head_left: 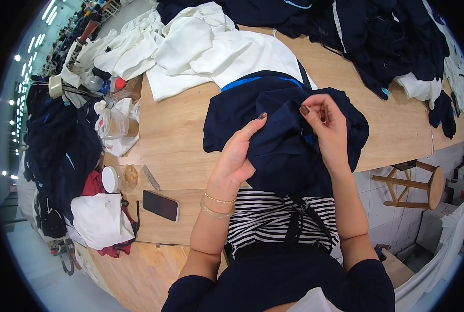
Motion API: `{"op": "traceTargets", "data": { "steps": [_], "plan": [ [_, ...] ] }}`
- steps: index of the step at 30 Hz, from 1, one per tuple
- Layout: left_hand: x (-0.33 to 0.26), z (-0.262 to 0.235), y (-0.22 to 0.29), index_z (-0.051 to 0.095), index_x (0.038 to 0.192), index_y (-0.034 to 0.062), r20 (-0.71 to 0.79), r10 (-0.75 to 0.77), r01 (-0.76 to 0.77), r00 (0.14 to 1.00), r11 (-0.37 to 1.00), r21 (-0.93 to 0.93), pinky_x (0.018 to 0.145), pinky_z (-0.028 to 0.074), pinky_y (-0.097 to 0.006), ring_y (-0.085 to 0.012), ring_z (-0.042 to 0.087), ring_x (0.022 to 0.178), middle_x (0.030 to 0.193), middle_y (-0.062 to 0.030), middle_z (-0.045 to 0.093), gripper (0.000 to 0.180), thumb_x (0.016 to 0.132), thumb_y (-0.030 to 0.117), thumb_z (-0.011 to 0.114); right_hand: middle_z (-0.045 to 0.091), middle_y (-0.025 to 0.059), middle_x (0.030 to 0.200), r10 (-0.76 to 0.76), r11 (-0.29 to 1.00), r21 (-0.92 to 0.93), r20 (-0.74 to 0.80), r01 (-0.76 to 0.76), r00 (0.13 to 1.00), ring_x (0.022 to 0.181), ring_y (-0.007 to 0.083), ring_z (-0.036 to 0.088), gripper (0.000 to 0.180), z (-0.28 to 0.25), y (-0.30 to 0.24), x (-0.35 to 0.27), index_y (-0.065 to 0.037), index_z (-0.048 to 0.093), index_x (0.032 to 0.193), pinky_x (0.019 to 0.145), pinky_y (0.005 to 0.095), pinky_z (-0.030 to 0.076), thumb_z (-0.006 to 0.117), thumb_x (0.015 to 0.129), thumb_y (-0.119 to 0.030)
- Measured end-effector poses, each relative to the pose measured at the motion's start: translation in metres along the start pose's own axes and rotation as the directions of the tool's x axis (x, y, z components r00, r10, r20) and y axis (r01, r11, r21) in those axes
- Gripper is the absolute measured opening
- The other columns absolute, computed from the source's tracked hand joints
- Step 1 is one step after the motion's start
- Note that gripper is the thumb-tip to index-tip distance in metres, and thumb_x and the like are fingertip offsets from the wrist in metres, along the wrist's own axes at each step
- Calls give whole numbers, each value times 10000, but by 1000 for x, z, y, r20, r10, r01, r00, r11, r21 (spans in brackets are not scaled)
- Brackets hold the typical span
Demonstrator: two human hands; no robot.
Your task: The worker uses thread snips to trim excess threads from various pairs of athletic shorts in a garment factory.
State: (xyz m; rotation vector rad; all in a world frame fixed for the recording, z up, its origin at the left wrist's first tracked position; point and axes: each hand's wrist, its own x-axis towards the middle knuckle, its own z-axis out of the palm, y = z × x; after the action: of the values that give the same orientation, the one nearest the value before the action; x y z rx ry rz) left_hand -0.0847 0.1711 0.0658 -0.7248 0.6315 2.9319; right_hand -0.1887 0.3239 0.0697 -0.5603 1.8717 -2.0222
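A navy garment (pixel 281 161) with a bright blue edge along its far side lies bunched over the near table edge and my lap. My left hand (pixel 240 151) grips its left part, thumb on top and the other fingers hidden beneath the cloth. Above the right half of the garment, my right hand (pixel 325 122) is closed in a pinch, fingers curled and thumb tip close to the fabric. Whatever lies between those fingertips is too small to make out.
White cloth (pixel 190 47) is heaped beyond the garment, and dark navy garments (pixel 367 41) cover the far right. On the left are a phone (pixel 160 205), a grey blade-like tool (pixel 151 177), a white-lidded jar (pixel 120 178) and a plastic bag (pixel 117 127). A wooden stool (pixel 411 184) lies to the right.
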Motion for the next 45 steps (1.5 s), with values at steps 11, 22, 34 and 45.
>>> {"op": "traceTargets", "data": {
  "steps": [11, 22, 34, 45],
  "plan": [
    [2, 3, -2, 586, 1194, 48, 6, 27, -26, 1000, 994, -109, 943, 488, -352, -210, 606, 1067, 1188, -91, 627, 296, 954, 211, 525, 557, 54, 815, -420, 724, -580, 59, 374, 906, 728, 216, 473, 256, -15, -3, -15, -35, 635, 947, 643, 286, 400, 729, 714, -79],
    [1, 10, -6, 578, 1204, 94, 32, 46, -42, 998, 992, -123, 963, 476, -361, -212, 605, 1074, 1188, -84, 630, 283, 964, 230, 513, 565, 41, 764, -438, 722, -594, 2, 353, 899, 718, 204, 469, 221, 2, -2, -15, -30, 656, 917, 625, 295, 400, 745, 718, -67],
    [-3, 5, -5, 564, 1217, 22, 139, 124, -117, 983, 991, -60, 972, 460, -300, -165, 580, 1105, 1225, -81, 601, 303, 968, 181, 499, 616, 48, 849, -325, 887, -376, -97, 268, 941, 729, 132, 523, 209, 6, 3, -9, -10, 647, 968, 663, 255, 441, 719, 774, -37],
    [1, 0, -11, 556, 1232, -7, 9, 305, -301, 952, 938, 172, 924, 433, -192, -73, 547, 1031, 1135, -46, 589, 311, 924, 29, 549, 649, 21, 938, -19, 1000, -21, 67, 21, 998, 839, 52, 578, 239, 14, 1, -22, 11, 619, 1028, 732, 174, 458, 716, 818, -53]
  ]
}}
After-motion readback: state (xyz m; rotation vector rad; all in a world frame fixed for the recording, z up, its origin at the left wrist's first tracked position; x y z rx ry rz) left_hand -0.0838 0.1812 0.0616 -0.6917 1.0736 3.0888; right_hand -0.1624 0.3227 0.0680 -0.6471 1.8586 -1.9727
